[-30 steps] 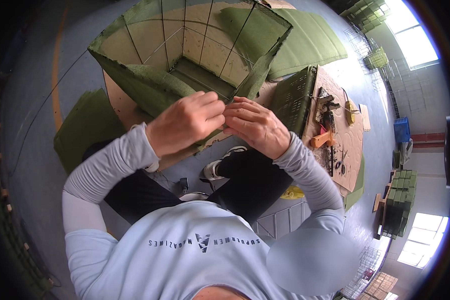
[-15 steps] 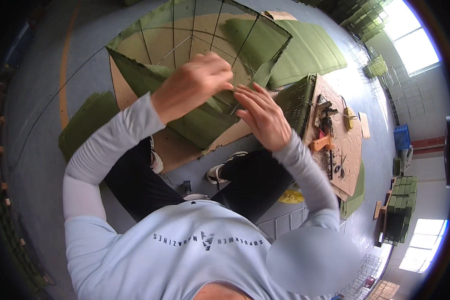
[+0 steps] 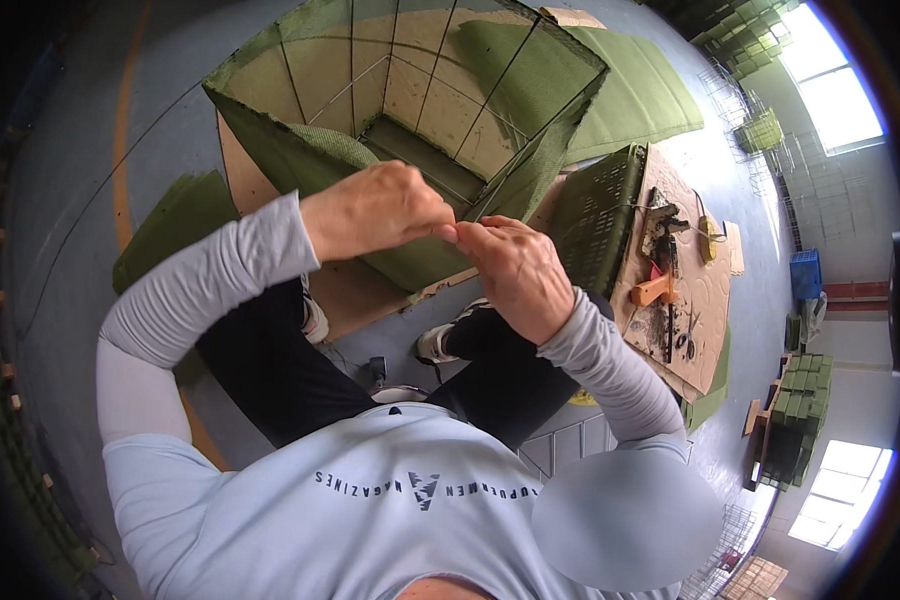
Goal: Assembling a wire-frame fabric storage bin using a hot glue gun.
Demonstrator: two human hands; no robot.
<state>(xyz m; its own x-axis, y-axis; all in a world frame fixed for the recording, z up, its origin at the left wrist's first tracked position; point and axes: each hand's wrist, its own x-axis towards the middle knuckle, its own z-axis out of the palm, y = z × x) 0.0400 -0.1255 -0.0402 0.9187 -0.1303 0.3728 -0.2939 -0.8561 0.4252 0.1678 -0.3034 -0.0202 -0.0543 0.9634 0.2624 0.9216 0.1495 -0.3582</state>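
In front of me stands a wire-framed bin with green mesh fabric along its sides. Over its near edge, my left hand is closed, its thumb and fingers pinched together. My right hand is pinched as well, its fingertips meeting those of the left. Whatever is between them is too small or hidden to make out. Just beyond the hands, the near fabric side folds inward, and a flap of it slopes up on the right.
To the right, a green perforated crate stands beside a cardboard-topped surface bearing an orange-handled tool, scissors and a yellow object. Green panels lie behind the bin. Cardboard is under it, near my feet.
Both hands have come down toward me. My right hand's fingers, spread before, are now pinched against the left fingertips. More of the bin's inside shows.
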